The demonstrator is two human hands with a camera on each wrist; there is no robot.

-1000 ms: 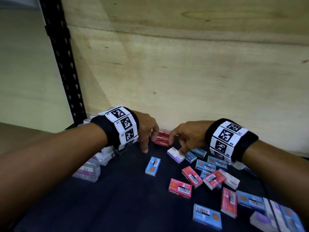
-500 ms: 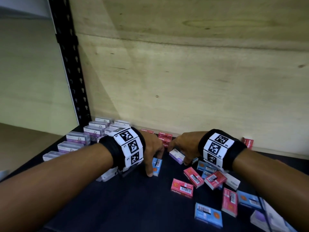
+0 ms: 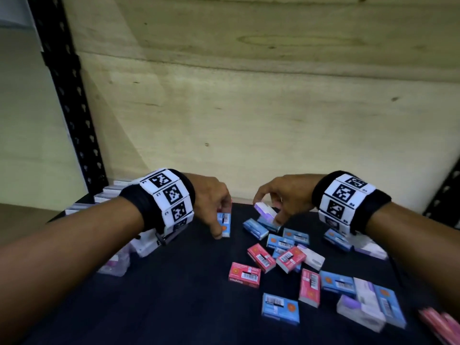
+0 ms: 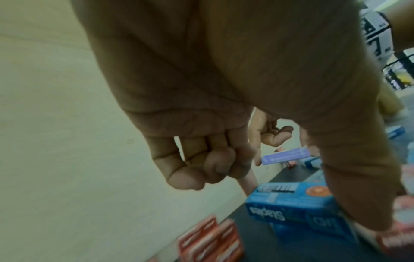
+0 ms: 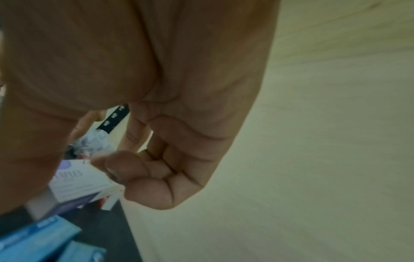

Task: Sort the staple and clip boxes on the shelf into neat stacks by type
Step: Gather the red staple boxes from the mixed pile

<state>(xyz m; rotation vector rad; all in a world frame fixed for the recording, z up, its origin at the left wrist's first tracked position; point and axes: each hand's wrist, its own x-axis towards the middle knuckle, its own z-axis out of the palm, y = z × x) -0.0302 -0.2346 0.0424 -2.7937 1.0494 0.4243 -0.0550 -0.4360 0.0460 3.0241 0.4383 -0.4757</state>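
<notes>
My left hand [image 3: 221,220] pinches a blue staple box [image 3: 226,221] between thumb and forefinger, low over the dark shelf [image 3: 174,295]. In the left wrist view the blue box [image 4: 302,203] reads "Staples", and the other fingers [image 4: 215,164] are curled. My right hand [image 3: 267,212] holds a white-and-purple staple box [image 3: 263,210], tilted and raised above the blue boxes near the back wall. In the right wrist view that box [image 5: 76,180] sits between thumb and fingers. A short stack of red boxes [image 4: 210,242] stands against the wall.
Several red, blue and white-purple boxes [image 3: 288,257] lie scattered over the shelf's right half. Rows of white-purple boxes [image 3: 109,192] stand at the left behind my left wrist. A black slotted post [image 3: 72,108] rises at the left; a plywood wall [image 3: 249,120] closes the back.
My left hand left the red stack, came toward me and took hold of the blue box. My right hand picked the white-and-purple box up off the shelf.
</notes>
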